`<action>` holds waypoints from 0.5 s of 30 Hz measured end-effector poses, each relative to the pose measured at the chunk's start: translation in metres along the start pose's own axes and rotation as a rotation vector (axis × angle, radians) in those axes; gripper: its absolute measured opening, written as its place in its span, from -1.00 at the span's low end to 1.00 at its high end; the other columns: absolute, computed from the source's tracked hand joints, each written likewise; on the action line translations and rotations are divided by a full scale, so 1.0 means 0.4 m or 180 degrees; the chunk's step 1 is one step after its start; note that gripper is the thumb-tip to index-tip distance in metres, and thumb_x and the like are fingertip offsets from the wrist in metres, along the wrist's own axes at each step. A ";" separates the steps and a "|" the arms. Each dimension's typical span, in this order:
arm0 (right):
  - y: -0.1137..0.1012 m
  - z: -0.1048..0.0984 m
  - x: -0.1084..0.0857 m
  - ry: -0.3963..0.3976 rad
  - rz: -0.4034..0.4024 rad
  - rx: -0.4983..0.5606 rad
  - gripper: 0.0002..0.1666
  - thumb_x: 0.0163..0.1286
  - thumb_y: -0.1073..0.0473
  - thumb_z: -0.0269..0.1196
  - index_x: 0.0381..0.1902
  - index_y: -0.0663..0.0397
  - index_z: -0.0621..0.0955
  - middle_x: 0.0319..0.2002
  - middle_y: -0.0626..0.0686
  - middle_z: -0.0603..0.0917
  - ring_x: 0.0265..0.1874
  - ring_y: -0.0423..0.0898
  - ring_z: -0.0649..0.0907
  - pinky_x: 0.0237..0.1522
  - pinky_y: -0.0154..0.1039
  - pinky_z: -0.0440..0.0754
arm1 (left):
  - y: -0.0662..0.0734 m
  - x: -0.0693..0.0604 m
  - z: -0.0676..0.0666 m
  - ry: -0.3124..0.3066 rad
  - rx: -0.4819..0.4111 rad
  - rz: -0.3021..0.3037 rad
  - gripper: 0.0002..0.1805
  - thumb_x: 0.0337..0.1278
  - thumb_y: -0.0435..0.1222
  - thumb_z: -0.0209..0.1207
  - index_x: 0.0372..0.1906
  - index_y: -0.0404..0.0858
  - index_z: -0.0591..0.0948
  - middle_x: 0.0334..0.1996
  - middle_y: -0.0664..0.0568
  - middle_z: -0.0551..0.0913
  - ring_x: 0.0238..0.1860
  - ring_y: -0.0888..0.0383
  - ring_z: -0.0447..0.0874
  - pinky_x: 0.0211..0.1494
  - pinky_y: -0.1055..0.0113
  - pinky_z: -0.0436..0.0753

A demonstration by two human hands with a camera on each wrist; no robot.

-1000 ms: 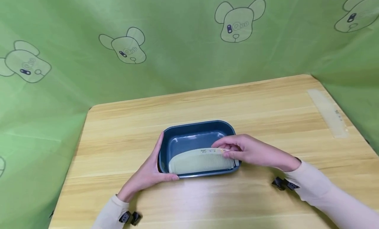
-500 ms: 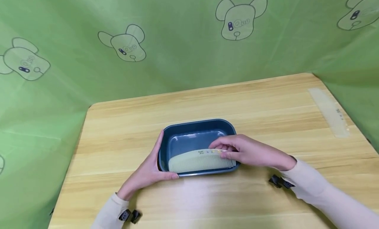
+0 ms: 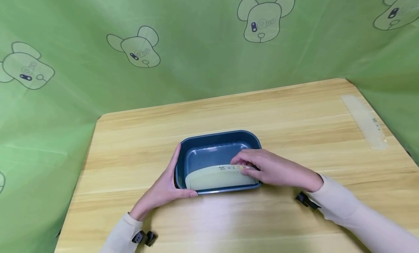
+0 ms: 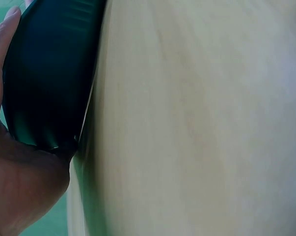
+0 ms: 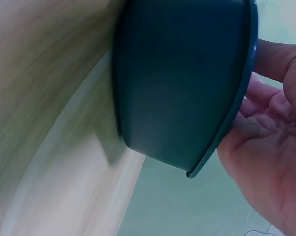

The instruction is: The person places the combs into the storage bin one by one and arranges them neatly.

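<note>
A dark blue rectangular basin [image 3: 209,156] sits on the wooden table in the head view. My left hand [image 3: 163,180] rests against its left end, fingers straight along the side and thumb lying by the near rim. The left wrist view shows that hand [image 4: 25,182] against the basin's outer wall [image 4: 49,73]. Inside the basin, a pale green comb [image 3: 219,176] leans along the near wall, teeth down. My right hand [image 3: 265,165] pinches the comb's right end by its spine. In the right wrist view the basin wall [image 5: 182,78] hides the comb from that hand [image 5: 270,142].
Another pale comb [image 3: 364,122] lies flat near the table's right edge. Behind the wooden table [image 3: 131,136] hangs a green cloth [image 3: 203,64] printed with animal heads. Both sleeves carry small black devices near the wrists.
My right hand, pinching the comb, has shifted slightly left and the comb sits a little lower in the basin. The left hand stays at the basin's end.
</note>
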State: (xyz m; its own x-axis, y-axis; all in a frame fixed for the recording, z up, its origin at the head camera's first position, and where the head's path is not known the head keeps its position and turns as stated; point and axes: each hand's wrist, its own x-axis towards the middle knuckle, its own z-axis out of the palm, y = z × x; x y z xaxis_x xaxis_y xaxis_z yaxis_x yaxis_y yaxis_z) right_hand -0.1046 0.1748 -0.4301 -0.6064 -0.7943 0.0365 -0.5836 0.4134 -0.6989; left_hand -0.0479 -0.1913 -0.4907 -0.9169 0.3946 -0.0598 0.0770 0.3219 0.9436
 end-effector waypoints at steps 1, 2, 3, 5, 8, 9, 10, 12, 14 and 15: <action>0.000 0.002 0.000 0.0015 -0.0027 -0.0059 -0.69 0.62 0.31 0.32 0.24 0.04 0.71 0.03 -0.17 0.71 -0.15 -0.22 0.61 -0.06 -0.15 0.66 | -0.001 0.000 0.000 0.0001 -0.0004 -0.0003 0.63 -0.08 -0.11 0.76 0.77 0.41 -0.32 0.78 0.26 -0.27 0.74 0.02 -0.15 0.65 -0.32 -0.01; -0.001 0.004 0.000 0.0027 -0.0052 -0.0127 -0.69 0.61 0.31 0.33 0.24 0.06 0.71 0.03 -0.16 0.70 -0.14 -0.22 0.61 -0.05 -0.14 0.67 | -0.001 0.000 0.000 0.0000 -0.0005 -0.0004 0.63 -0.08 -0.11 0.76 0.77 0.41 -0.32 0.78 0.25 -0.27 0.74 0.02 -0.15 0.65 -0.32 -0.01; -0.001 0.006 0.000 0.0034 -0.0076 -0.0191 -0.68 0.60 0.31 0.34 0.24 0.07 0.71 0.03 -0.15 0.70 -0.12 -0.21 0.61 -0.03 -0.12 0.67 | -0.001 0.000 0.000 0.0000 -0.0010 -0.0004 0.63 -0.08 -0.11 0.76 0.77 0.41 -0.32 0.78 0.25 -0.26 0.73 0.02 -0.15 0.65 -0.32 -0.01; -0.002 0.010 -0.001 0.0036 -0.0090 -0.0291 -0.66 0.58 0.31 0.36 0.26 0.09 0.71 0.04 -0.13 0.68 -0.10 -0.20 0.61 0.00 -0.10 0.68 | -0.001 0.001 0.000 0.0007 -0.0015 -0.0002 0.63 -0.08 -0.11 0.76 0.77 0.40 -0.31 0.78 0.25 -0.25 0.73 0.01 -0.14 0.65 -0.31 0.00; -0.004 0.014 -0.001 0.0043 -0.0094 -0.0404 -0.65 0.55 0.32 0.39 0.25 0.11 0.72 0.05 -0.11 0.68 -0.01 -0.16 0.63 0.10 -0.03 0.68 | -0.001 0.002 0.002 0.0001 -0.0022 0.0003 0.63 -0.08 -0.13 0.76 0.77 0.40 -0.31 0.78 0.24 -0.24 0.73 0.02 -0.13 0.65 -0.29 0.00; -0.004 0.015 -0.002 0.0044 -0.0084 -0.0420 -0.65 0.54 0.32 0.40 0.24 0.11 0.72 0.06 -0.11 0.68 0.02 -0.15 0.63 0.14 -0.01 0.68 | 0.000 0.002 0.003 -0.0003 -0.0024 0.0005 0.63 -0.07 -0.13 0.76 0.77 0.41 -0.31 0.78 0.24 -0.23 0.73 0.01 -0.13 0.65 -0.28 0.01; -0.005 0.016 -0.003 0.0047 -0.0066 -0.0427 -0.65 0.54 0.32 0.40 0.24 0.11 0.72 0.07 -0.10 0.68 0.05 -0.14 0.64 0.17 0.01 0.67 | 0.000 0.002 0.003 -0.0004 -0.0025 0.0006 0.63 -0.07 -0.14 0.75 0.77 0.41 -0.31 0.78 0.24 -0.23 0.73 0.01 -0.13 0.65 -0.28 0.01; -0.006 0.016 -0.003 0.0059 -0.0029 -0.0434 -0.65 0.55 0.31 0.40 0.24 0.11 0.71 0.10 -0.08 0.68 0.10 -0.12 0.64 0.20 0.04 0.67 | 0.001 0.003 0.003 -0.0002 -0.0030 0.0009 0.63 -0.07 -0.14 0.75 0.77 0.41 -0.31 0.78 0.24 -0.23 0.73 0.01 -0.13 0.65 -0.29 0.01; -0.008 0.016 -0.004 0.0080 0.0019 -0.0421 -0.65 0.57 0.28 0.39 0.25 0.10 0.70 0.11 -0.09 0.67 0.10 -0.12 0.63 0.19 0.03 0.66 | 0.001 0.003 0.002 0.0010 -0.0032 0.0010 0.63 -0.08 -0.15 0.76 0.77 0.41 -0.31 0.78 0.24 -0.25 0.73 0.01 -0.15 0.65 -0.30 -0.01; -0.008 0.016 -0.004 0.0101 0.0048 -0.0393 -0.66 0.58 0.27 0.38 0.26 0.10 0.70 0.11 -0.09 0.67 0.09 -0.12 0.63 0.16 0.01 0.66 | 0.001 0.003 0.002 0.0017 -0.0040 0.0012 0.63 -0.08 -0.15 0.76 0.77 0.40 -0.31 0.78 0.24 -0.25 0.74 0.01 -0.16 0.65 -0.31 -0.01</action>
State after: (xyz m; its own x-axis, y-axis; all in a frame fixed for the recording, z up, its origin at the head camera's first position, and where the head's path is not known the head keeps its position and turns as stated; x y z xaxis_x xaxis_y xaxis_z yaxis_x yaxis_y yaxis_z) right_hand -0.0985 0.1720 -0.4325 -0.6312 -0.7740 0.0506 -0.6353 0.4785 -0.6062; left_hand -0.0487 -0.1900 -0.4904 -0.9187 0.3913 -0.0545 0.0756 0.3095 0.9479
